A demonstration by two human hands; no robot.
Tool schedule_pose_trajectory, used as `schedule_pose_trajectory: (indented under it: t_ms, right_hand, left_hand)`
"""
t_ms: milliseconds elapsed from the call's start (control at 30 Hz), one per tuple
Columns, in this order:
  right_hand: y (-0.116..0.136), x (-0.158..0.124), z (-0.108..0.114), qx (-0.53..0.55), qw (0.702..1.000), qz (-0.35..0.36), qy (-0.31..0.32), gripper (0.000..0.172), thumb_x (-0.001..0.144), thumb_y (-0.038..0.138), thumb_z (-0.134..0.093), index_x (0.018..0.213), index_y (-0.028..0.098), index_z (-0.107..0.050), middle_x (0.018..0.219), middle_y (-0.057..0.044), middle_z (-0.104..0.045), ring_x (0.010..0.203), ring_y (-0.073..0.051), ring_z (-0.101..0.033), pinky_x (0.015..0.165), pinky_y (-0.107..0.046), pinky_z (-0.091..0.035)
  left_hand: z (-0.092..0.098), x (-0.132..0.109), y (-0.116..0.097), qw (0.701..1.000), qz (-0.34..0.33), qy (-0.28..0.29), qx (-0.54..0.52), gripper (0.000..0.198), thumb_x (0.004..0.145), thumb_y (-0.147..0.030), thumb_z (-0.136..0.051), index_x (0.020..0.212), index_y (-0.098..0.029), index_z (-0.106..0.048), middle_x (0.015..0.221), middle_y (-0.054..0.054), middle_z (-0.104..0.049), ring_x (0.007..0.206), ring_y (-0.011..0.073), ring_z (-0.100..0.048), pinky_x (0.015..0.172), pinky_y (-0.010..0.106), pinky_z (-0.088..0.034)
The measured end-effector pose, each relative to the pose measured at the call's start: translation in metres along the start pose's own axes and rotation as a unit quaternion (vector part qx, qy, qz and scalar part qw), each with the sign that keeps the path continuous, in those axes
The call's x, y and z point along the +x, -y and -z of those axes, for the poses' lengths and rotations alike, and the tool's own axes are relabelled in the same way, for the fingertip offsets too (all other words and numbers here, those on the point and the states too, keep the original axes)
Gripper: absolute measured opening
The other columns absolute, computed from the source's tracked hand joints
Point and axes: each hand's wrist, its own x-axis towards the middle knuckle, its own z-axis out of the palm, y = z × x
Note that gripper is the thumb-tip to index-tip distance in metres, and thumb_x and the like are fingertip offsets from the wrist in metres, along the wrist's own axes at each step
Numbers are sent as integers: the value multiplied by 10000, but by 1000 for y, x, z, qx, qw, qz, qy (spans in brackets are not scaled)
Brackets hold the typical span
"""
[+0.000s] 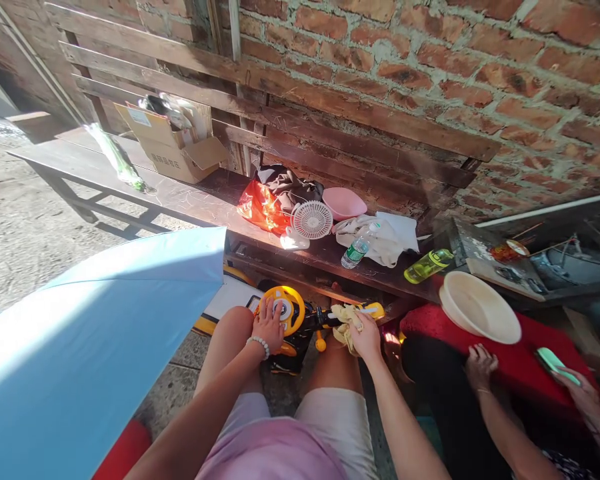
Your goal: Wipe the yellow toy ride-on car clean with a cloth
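Observation:
A toy ride-on car lies between my knees, with a yellow steering wheel (pixel 299 320) that has a grey hub. My left hand (pixel 269 328), a bead bracelet at its wrist, grips the wheel's left side, fingers over the rim by the hub. My right hand (pixel 365 335) is closed around a crumpled pale yellow cloth (pixel 346 315). That cloth presses against the black-and-yellow bar (pixel 373 311) to the right of the wheel. A small yellow knob (pixel 321 342) sticks out below the bar.
The wooden bench (pixel 200 208) ahead carries a cardboard box (pixel 173 150), white fan (pixel 312 220), pink basin (pixel 345 203), water bottle (pixel 356 253) and green bottle (pixel 427 265). A blue umbrella (pixel 105 333) covers the left. At right, another person's hand (pixel 573 383) holds a green brush (pixel 555 365) near a cream basin (pixel 480 308).

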Motion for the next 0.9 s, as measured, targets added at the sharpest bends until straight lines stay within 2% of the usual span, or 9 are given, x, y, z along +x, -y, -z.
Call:
schedule_pose_trajectory:
  t_ms: [67, 167, 233, 367, 500, 600, 667, 767, 900]
  right_hand:
    - [-23, -7, -1, 54, 994, -80, -61, 452, 979, 391, -541, 1325, 200, -760, 1362, -173, -779, 1313, -341, -706, 1133, -456, -553]
    - [-44, -5, 2, 88, 963, -208, -146, 532, 1018, 502, -455, 1302, 164, -753, 1245, -190, -817, 1229, -365, -754, 1019, -437, -605]
    - [-41, -2, 2, 64, 960, -237, -136, 515, 1031, 477, -432, 1279, 163, -756, 1161, -184, -828, 1165, -360, -773, 951, -418, -617]
    - [-3, -7, -12, -91, 980, -174, -13, 376, 1015, 319, -538, 1284, 170, -755, 1315, -219, -751, 1213, -328, -741, 939, -379, -585]
    - [34, -25, -23, -208, 972, -63, 89, 311, 1012, 272, -605, 1278, 241, -764, 1391, -169, -706, 1232, -298, -706, 939, -357, -548]
    - [42, -34, -23, -259, 958, 33, 117, 373, 1030, 233, -577, 1355, 277, -754, 1391, -144, -706, 1274, -296, -667, 1002, -371, -508]
    - [38, -34, -20, -283, 951, 55, 116, 438, 1037, 208, -550, 1431, 278, -727, 1390, -140, -702, 1282, -294, -649, 1021, -381, -487]
    - [14, -26, -11, -305, 946, 51, 101, 502, 1020, 191, -570, 1494, 297, -696, 1378, -122, -696, 1271, -284, -634, 1010, -377, -473]
    - [-25, -10, 2, -320, 946, -29, 44, 487, 1053, 228, -558, 1521, 278, -683, 1342, -153, -694, 1217, -288, -656, 958, -380, -477]
  left_hand:
    - [0, 0, 0, 1000, 0, 4, 5, 780, 1055, -303, -490, 1783, -107, -288, 1883, 210, -163, 1757, 415, -28, 1347, 591, -334]
    - [-1, 0, -1, 1000, 0, 7, 11, 774, 1063, -300, -485, 1783, -103, -283, 1886, 209, -154, 1757, 415, -33, 1353, 584, -327]
    - [-1, 0, -1, 1000, 3, 0, 9, 790, 1053, -303, -511, 1787, -121, -282, 1888, 203, -153, 1757, 415, -39, 1355, 587, -325]
    - [0, 0, -2, 1000, 4, -3, 7, 791, 1050, -301, -530, 1786, -137, -292, 1887, 202, -167, 1758, 412, -45, 1349, 586, -340]
    - [-1, 1, -1, 1000, 3, -1, 11, 778, 1068, -307, -510, 1788, -128, -279, 1890, 198, -161, 1758, 415, -32, 1348, 590, -342]
    - [-3, 1, 1, 1000, 5, -5, 15, 790, 1057, -294, -529, 1788, -128, -280, 1888, 201, -170, 1758, 418, -30, 1339, 599, -360]
    - [-5, 1, 2, 1000, 0, -9, 15, 788, 1055, -288, -529, 1787, -133, -282, 1886, 197, -184, 1758, 415, -40, 1327, 593, -383]
    - [-7, 2, 4, 1000, -8, -11, 12, 780, 1056, -288, -511, 1789, -148, -284, 1887, 183, -193, 1758, 409, -60, 1313, 587, -406]
    - [-9, 3, 5, 1000, -8, -11, 10, 791, 1045, -292, -479, 1791, -133, -272, 1888, 192, -171, 1757, 418, -43, 1317, 609, -389]
